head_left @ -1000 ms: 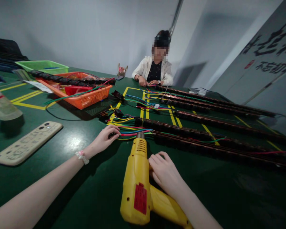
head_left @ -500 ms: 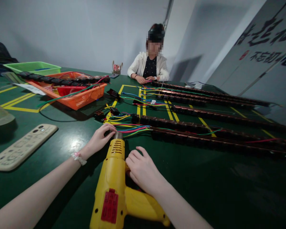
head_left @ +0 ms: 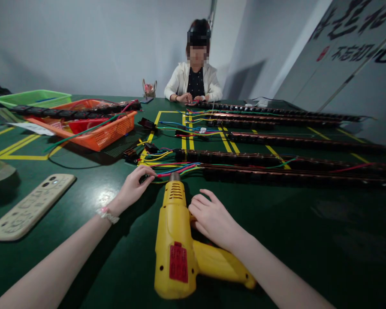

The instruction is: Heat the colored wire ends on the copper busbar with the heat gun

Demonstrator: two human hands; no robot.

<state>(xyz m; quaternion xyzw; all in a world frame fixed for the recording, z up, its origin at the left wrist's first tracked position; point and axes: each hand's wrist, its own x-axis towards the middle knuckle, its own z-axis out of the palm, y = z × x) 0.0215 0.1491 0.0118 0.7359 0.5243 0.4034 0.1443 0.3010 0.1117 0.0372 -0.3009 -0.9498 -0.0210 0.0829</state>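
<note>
A yellow heat gun [head_left: 176, 240] lies on the green table [head_left: 309, 240], its nozzle pointing at a bundle of coloured wires [head_left: 175, 168]. My right hand [head_left: 214, 219] rests against the gun's right side, fingers curled on its body. My left hand [head_left: 133, 186] pinches the wire ends just left of the nozzle. The wires run from long dark strips [head_left: 283, 174] that stretch to the right.
An orange basket [head_left: 98, 133] with dark strips across it and a green tray [head_left: 32, 96] stand at the left. A phone in a pale case [head_left: 28, 206] lies near my left arm. A person [head_left: 194, 77] sits across the table, hands on more strips.
The heat gun and my right hand have shifted back to the right relative to my left hand. The left hand still grips the wire ends. The view has tilted up slightly.
</note>
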